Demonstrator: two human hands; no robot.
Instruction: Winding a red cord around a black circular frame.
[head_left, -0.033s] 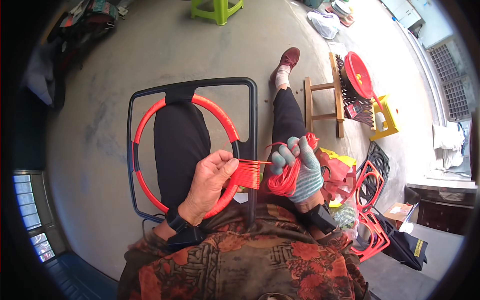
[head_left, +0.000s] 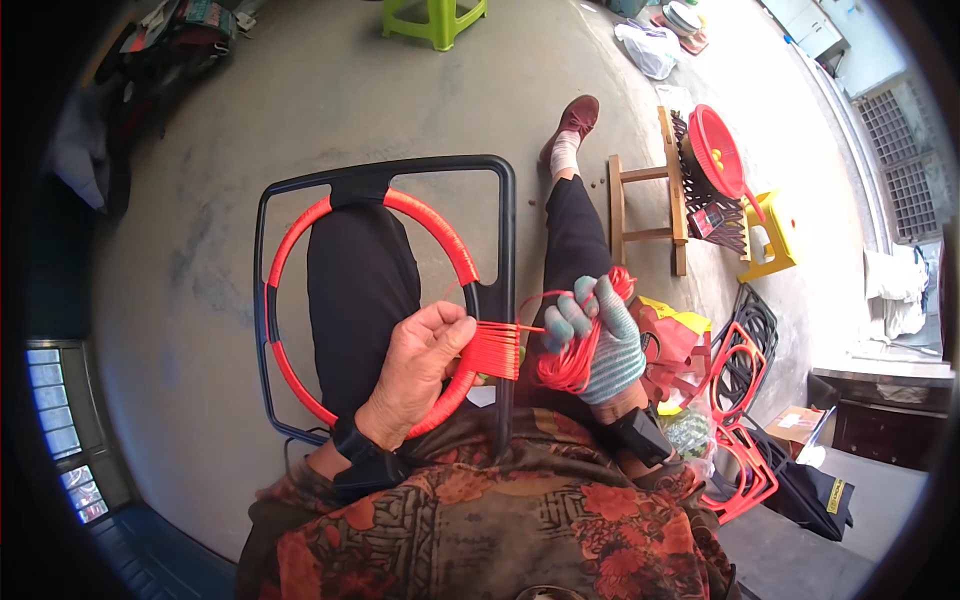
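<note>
Across my lap rests a black tubular frame (head_left: pixel 507 250) with an inner ring wrapped in red cord (head_left: pixel 432 222). Parallel strands of red cord (head_left: pixel 497 351) span from the ring to the frame's right bar. My left hand (head_left: pixel 420 362), bare, pinches the strands at the ring side between thumb and fingers. In a grey-green knit glove, my right hand (head_left: pixel 608 345) grips a loose bundle of red cord (head_left: pixel 568 368) just right of the bar. A short taut length runs from the strands to the right fingers.
To the right stand a wooden rack (head_left: pixel 648 175), a red colander (head_left: pixel 712 150) and a yellow stool (head_left: pixel 775 235). Beside my right forearm lie a red bag (head_left: pixel 672 345) and red-wrapped frames (head_left: pixel 745 470). A green stool (head_left: pixel 437 22) is ahead.
</note>
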